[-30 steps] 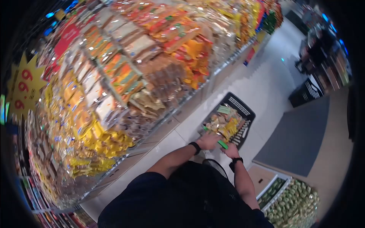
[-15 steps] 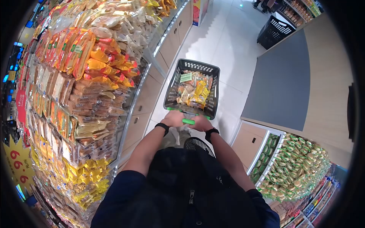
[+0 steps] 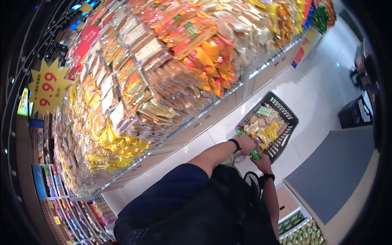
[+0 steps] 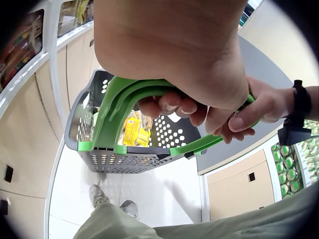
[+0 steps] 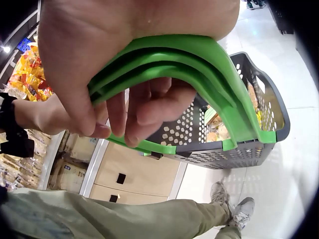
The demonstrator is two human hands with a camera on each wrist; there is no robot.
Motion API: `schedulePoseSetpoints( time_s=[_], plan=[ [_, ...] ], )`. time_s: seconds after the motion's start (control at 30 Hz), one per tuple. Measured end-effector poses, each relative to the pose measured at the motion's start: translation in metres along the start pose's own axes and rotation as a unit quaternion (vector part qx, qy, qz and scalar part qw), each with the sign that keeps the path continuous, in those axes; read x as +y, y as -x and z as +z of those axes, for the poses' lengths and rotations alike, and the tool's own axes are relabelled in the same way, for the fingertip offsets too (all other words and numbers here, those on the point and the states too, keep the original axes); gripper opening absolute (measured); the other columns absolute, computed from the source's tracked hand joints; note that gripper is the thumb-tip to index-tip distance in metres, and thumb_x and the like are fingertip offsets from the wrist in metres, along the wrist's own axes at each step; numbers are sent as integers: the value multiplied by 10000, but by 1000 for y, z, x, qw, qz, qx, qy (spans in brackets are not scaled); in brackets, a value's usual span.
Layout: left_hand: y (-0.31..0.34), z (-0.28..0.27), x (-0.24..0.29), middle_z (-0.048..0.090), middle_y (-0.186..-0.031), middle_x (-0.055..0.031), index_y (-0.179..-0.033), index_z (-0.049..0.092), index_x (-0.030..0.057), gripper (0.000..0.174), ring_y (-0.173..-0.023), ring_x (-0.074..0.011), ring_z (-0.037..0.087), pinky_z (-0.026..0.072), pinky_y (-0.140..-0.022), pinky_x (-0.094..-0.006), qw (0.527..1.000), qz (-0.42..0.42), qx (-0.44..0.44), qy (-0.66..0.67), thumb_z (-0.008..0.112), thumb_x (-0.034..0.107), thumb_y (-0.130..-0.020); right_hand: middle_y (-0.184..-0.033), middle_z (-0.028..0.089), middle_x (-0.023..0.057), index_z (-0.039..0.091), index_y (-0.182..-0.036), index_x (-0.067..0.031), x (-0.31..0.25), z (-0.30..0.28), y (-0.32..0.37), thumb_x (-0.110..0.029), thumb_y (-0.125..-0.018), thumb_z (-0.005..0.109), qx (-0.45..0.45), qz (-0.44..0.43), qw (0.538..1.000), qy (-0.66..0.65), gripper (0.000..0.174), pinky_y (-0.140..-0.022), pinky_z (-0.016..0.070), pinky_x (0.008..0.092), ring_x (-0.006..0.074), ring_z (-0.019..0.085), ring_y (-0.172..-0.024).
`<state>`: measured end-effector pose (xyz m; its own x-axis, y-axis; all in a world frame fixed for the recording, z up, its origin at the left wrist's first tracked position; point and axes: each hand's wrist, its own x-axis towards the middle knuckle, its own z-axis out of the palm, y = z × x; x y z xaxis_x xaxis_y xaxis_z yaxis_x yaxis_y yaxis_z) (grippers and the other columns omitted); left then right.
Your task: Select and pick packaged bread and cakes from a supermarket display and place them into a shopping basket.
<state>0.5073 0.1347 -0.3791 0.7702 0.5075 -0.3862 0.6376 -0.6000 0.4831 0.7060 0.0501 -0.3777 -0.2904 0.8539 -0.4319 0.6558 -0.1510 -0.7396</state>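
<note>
A dark grey shopping basket [image 3: 290, 115] with a green handle [image 3: 255, 155] is in front of me, upright over the pale floor. It holds several packaged foods, among them yellow packets [image 4: 132, 130]. My left hand [image 3: 245, 145] grips the handle on one side, fingers curled under it in the left wrist view. On the other side my right hand [image 3: 262, 164] grips it too; the right wrist view shows its fingers [image 5: 167, 107] curled beneath the green bar. Both hands are close together, a black band on each wrist.
A long display [image 3: 159, 69] heaped with bagged bread runs along the left, with a yellow price sign [image 3: 50, 87]. To the right is a counter with a grey top [image 3: 332, 169]; green-wrapped goods [image 3: 304, 234] lie below it. Another black basket [image 3: 356, 112] stands farther off.
The head view swung right, then back left toward the bread display. The basket and both hands moved up-left in view, then down-right again. Both hands kept their hold on the handle.
</note>
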Motion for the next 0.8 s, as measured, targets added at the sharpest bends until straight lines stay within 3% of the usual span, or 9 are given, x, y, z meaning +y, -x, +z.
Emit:
schedulePoseSetpoints(
  time_s=[0.07,0.13,0.17,0.4,0.43,0.5,0.6,0.67,0.8],
  plan=[
    [-4,-8,-2,703,-758,-171,-776,747,92,260,-748,-384,690,553,-681,-492,998,51,-39,-10,671,338,-738,-796,673,221,726,-931,-59,6,2,-8,-391,-781,775,-24,-2,1000,6,369,-694,506,488,417,654,-778],
    [1,-16,-1,705,-767,-174,-781,747,87,275,-759,-382,693,554,-689,-490,998,54,-29,7,667,349,-755,-741,696,121,722,-1004,-22,9,0,-11,-309,-804,775,-29,-9,999,15,354,-626,507,357,192,669,-657],
    [4,-21,-2,707,-776,-176,-787,748,83,290,-770,-379,695,556,-697,-489,998,59,-27,22,663,360,-773,-838,702,202,725,-1040,-80,6,1,-13,-393,-777,784,-43,22,999,-12,413,-732,521,465,402,677,-821],
    [4,-20,-11,717,-826,-183,-813,750,83,311,-802,-383,697,558,-734,-480,993,112,-22,40,650,375,-777,-1034,710,213,702,-1132,-48,10,-3,-11,-353,-831,767,-93,3,993,-69,433,-855,503,435,367,674,-970],
    [3,-8,-18,719,-837,-176,-814,746,79,296,-811,-375,697,556,-739,-474,989,105,-23,97,644,355,-787,-1029,708,208,679,-1149,6,-49,-28,-6,-307,-824,785,-135,65,989,14,464,-851,510,397,306,684,-965],
    [13,-25,-32,718,-881,-176,-897,737,81,283,-828,-378,691,551,-754,-473,988,102,-78,88,620,328,-824,-1077,697,231,666,-1177,1,-91,-47,-25,-331,-831,772,-189,88,978,12,492,-883,504,423,350,668,-1010],
    [-16,-8,-46,710,-853,-186,-968,716,93,340,-819,-388,689,547,-760,-508,988,59,-84,116,622,396,-847,-1116,701,132,636,-1246,-21,-12,-48,-68,-295,-895,730,-203,5,977,-67,455,-851,518,387,256,664,-986],
    [-13,-21,-43,705,-844,-192,-985,706,100,345,-819,-390,688,545,-765,-513,985,87,-98,110,615,408,-860,-1044,684,28,630,-1271,-58,1,-57,-79,-297,-972,648,-132,159,934,-292,383,-775,509,310,145,630,-904],
    [-21,-26,-47,696,-835,-201,-977,694,111,386,-816,-392,685,544,-759,-510,985,82,-130,74,603,477,-890,-895,647,-34,671,-1147,-46,34,-76,-123,-314,-987,618,18,175,936,-307,316,-635,442,212,62,550,-741]
  ],
)
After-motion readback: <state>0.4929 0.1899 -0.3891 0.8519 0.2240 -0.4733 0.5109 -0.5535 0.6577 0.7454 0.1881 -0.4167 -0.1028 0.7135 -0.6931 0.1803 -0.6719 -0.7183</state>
